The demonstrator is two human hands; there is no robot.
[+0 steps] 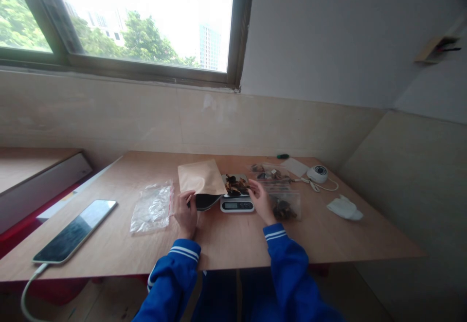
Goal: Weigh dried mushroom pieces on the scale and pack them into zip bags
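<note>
My left hand (187, 213) grips the near edge of a brown kraft paper pouch (200, 176), whose dark mouth gapes toward me. To the right of the pouch stands a white digital kitchen scale (237, 205). Dark brown and orange dried pieces (236, 185), perhaps mushroom or peel, are heaped on its plate. My right hand (261, 201) is at the right side of the heap, fingertips pinched on some of the dried pieces. Just right of that hand lies a clear zip bag (286, 205) with dark dried pieces inside. What the scale's display reads is too small to tell.
A crumpled clear plastic bag (153, 207) and a charging phone (76, 232) lie on the left. Another filled clear bag (270, 172) lies behind my right hand. Farther right are a white dome camera (317, 173) with its cable and a crumpled tissue (344, 208).
</note>
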